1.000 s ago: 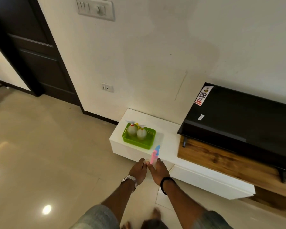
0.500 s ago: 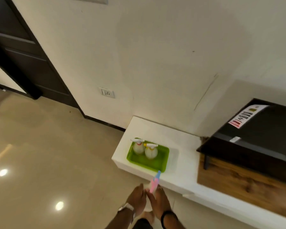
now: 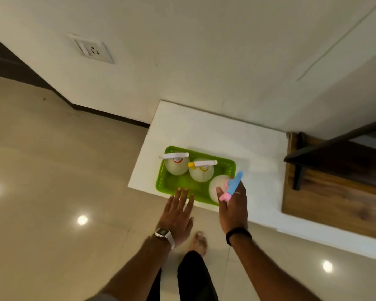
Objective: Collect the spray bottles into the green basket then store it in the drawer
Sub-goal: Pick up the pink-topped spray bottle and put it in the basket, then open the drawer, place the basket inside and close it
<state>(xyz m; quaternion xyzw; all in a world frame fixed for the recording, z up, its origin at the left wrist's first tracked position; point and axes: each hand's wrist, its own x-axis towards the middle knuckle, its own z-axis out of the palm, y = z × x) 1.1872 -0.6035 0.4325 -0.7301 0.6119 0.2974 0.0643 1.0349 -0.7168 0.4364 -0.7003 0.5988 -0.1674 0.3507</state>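
A green basket (image 3: 228, 168) sits near the front left corner of a low white cabinet (image 3: 204, 131). Two pale spray bottles stand in it: one with a red collar (image 3: 177, 166) at the left, one with a yellow nozzle (image 3: 201, 171) in the middle. My right hand (image 3: 233, 205) is shut on a third bottle (image 3: 218, 187) with a pink and blue sprayer head, holding it over the basket's right front part. My left hand (image 3: 178, 211) is open with fingers spread, its fingertips at the basket's front rim.
A dark TV and a wooden shelf (image 3: 334, 192) stand to the right on the cabinet. A wall socket (image 3: 91, 49) sits on the wall at the left. Glossy floor tiles and my bare foot (image 3: 199, 242) lie below.
I have stepped closer to the cabinet. My hands have come apart: the right one carried the pink and blue bottle over the basket, and the left one opened at the basket's rim.
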